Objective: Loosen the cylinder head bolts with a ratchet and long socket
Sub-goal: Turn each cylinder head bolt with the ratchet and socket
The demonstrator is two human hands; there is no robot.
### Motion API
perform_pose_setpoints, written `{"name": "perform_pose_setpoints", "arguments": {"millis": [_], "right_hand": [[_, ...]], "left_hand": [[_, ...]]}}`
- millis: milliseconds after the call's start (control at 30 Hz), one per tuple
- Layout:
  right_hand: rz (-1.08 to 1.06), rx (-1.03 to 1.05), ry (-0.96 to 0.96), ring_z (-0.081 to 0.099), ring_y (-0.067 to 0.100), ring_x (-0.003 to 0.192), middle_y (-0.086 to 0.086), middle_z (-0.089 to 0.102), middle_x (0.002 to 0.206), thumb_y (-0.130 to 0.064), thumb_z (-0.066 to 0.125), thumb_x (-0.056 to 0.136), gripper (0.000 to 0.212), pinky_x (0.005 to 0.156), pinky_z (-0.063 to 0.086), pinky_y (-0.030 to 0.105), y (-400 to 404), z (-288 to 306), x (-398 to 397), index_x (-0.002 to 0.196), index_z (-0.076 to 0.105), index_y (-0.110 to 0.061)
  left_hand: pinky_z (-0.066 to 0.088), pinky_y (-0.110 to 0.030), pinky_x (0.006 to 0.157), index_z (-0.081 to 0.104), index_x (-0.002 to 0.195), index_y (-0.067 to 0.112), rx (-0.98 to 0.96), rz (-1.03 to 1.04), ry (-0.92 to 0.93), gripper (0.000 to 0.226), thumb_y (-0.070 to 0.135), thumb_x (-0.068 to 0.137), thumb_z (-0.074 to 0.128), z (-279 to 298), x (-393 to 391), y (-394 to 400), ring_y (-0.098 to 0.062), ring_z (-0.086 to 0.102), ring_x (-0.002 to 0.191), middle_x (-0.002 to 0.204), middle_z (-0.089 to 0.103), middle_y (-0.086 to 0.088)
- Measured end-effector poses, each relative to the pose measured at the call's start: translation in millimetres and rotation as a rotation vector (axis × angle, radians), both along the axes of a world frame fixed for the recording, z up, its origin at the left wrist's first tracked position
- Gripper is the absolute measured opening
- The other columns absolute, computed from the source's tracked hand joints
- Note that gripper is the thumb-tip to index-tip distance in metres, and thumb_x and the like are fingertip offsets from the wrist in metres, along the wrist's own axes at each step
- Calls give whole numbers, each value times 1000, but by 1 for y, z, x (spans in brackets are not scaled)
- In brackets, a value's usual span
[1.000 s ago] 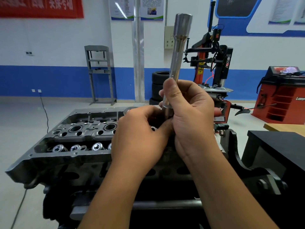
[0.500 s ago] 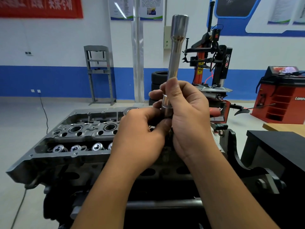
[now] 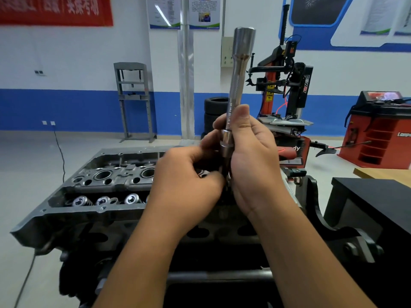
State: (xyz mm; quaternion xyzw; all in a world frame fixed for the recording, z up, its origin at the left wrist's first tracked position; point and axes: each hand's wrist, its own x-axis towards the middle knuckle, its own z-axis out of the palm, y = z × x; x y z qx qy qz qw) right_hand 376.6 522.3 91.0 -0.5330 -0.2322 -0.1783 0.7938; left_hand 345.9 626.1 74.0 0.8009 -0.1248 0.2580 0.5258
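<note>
A: Where's the long socket (image 3: 239, 78)?
B: Held upright above the cylinder head (image 3: 106, 185), wide end up, slightly tilted. Right hand (image 3: 251, 161) wrapped round its lower shaft, thumb along the near side.
A: Left hand (image 3: 189, 181)?
B: Fingers curled, pinching something dark at the socket's base. Possibly the ratchet head; mostly hidden, can't confirm.
A: Head itself?
B: On the stand, near centre-left. Valve springs (image 3: 131, 199) exposed along the near edge. Tyre changer (image 3: 287, 85) far right.
</note>
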Motion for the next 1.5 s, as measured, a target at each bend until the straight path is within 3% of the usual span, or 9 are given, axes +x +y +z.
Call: {"name": "perform_pose_setpoints", "arguments": {"millis": [133, 233, 433, 633, 800, 900, 1000, 1200, 1500], "right_hand": [[-44, -22, 83, 60, 17, 55, 0, 61, 62, -56, 40, 106, 47, 47, 47, 26, 7, 4, -2, 84, 60, -20], [-86, -40, 102, 44, 7, 46, -2, 53, 60, -57, 38, 107, 49, 42, 36, 19, 14, 6, -2, 84, 58, -18], [-17, 58, 74, 34, 8, 42, 1, 46, 59, -55, 39, 107, 50, 39, 27, 21, 15, 18, -4, 81, 55, -16], [9, 132, 11, 31, 9, 39, -2, 46, 55, -58, 40, 105, 51, 40, 26, 19, 15, 29, -7, 76, 55, -20], [-17, 147, 13, 27, 9, 37, -2, 46, 53, -59, 40, 106, 50, 43, 25, 17, 17, 34, -8, 78, 52, -19], [-24, 151, 3, 27, 10, 38, -2, 46, 53, -59, 41, 105, 50, 43, 23, 18, 18, 37, -9, 79, 52, -18], [-18, 157, -8, 23, 11, 39, -1, 45, 54, -58, 42, 105, 50, 43, 20, 19, 19, 39, -11, 79, 52, -17], [-87, 179, -27, 28, 12, 40, 1, 48, 57, -55, 43, 106, 49, 45, 24, 21, 19, 42, -15, 79, 55, -16], [-50, 160, -71, 34, 14, 46, -1, 52, 64, -46, 40, 110, 42, 49, 28, 28, 12, 60, -32, 86, 55, -15]], "left_hand": [[44, -22, 46, 70, 83, 18, -543, 76, 5, 36, -14, 83, 52, 5, 2, 15, -4, 57, 46, 72, 75, -4], [40, -25, 42, 65, 81, 12, -640, 61, 35, 31, -15, 84, 49, 6, 3, 17, -8, 47, 40, 66, 73, -7], [42, -21, 42, 72, 74, 19, -468, -3, 71, 39, -9, 91, 49, 7, -2, 17, -7, 52, 43, 74, 76, -6], [53, -15, 60, 78, 93, 34, 7, -100, 127, 40, -2, 92, 61, 4, -1, 32, 4, 69, 71, 90, 78, 15], [64, -40, 74, 75, 109, 37, 208, -127, 166, 35, 38, 75, 68, -1, -5, 23, -6, 74, 78, 92, 76, 15], [61, -42, 76, 74, 99, 35, 286, 7, 143, 35, 56, 73, 63, -2, -5, 16, -11, 73, 81, 85, 73, 13], [56, -39, 66, 63, 84, 27, 423, 199, 75, 25, 52, 88, 63, -4, -3, 8, -23, 66, 79, 81, 66, 5], [30, -36, 51, 49, 73, 18, 415, 267, -2, 20, 27, 89, 57, -4, 2, -5, -30, 47, 67, 73, 50, 1], [44, -41, 64, 50, 80, 24, 351, 252, -37, 21, 33, 99, 50, -12, 2, -13, -27, 53, 76, 88, 59, 4]]}}
